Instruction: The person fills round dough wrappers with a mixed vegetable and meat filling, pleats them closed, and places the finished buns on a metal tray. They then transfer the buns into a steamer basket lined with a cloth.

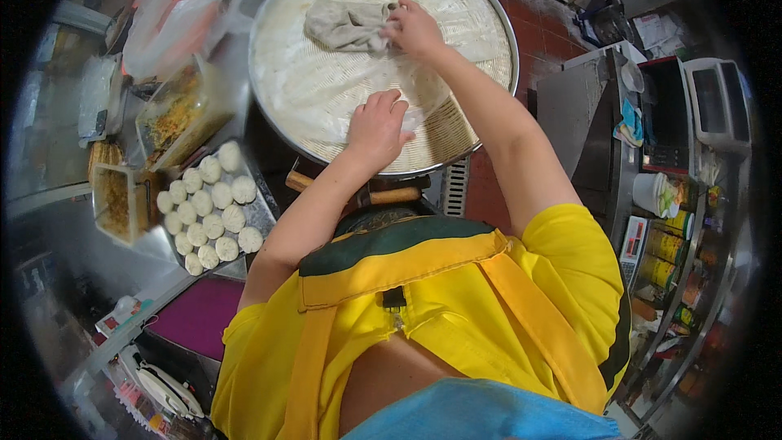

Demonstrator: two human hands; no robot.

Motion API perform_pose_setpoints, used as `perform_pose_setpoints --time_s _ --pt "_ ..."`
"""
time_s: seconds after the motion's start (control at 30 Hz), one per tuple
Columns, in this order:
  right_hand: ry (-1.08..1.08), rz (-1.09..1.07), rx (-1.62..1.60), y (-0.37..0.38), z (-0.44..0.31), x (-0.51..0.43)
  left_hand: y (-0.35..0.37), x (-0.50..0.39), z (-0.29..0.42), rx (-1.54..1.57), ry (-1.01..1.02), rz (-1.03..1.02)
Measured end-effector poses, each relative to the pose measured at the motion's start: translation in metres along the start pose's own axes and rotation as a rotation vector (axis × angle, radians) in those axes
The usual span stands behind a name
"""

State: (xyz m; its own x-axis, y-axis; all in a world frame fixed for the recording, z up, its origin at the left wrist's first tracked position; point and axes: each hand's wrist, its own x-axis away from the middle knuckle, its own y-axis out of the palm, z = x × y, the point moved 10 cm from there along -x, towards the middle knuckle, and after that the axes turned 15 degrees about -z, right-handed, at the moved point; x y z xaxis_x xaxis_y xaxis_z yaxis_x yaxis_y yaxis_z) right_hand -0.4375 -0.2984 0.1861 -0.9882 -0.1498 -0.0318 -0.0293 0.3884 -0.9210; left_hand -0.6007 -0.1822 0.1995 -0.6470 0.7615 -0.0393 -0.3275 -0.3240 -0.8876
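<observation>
A large round steamer tray [452,125] with a woven bottom and a metal rim lies before me, partly covered by a thin, pale, translucent sheet [293,82]. A crumpled grey-white cloth [345,24] rests on its far part. My right hand [415,30] is at the cloth's right end, its fingers bent and partly blurred; whether they grip the cloth cannot be told. Nearer to me, my left hand [379,128] lies on the sheet with its fingers slightly curled, and whether it pinches the sheet is unclear.
Left of the steamer, a metal tray [263,220] holds rows of pale buns [214,226]. Beside it stand a container of chopped filling [174,116], a second tub [116,205] and plastic bags [183,18]. Wooden handles [394,195] jut out below the rim. A microwave [669,113] stands right.
</observation>
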Motion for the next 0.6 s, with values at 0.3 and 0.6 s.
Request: perform_pose_setpoints --time_s 0.3,0.6 --pt "-0.327 0.308 -1.57 -0.165 0.102 0.04 -0.014 0.004 -0.02 0.04 0.007 0.069" --pt "0.442 -0.482 -0.902 -0.083 0.163 0.169 -0.027 0.015 -0.035 0.573 -0.167 -0.019"
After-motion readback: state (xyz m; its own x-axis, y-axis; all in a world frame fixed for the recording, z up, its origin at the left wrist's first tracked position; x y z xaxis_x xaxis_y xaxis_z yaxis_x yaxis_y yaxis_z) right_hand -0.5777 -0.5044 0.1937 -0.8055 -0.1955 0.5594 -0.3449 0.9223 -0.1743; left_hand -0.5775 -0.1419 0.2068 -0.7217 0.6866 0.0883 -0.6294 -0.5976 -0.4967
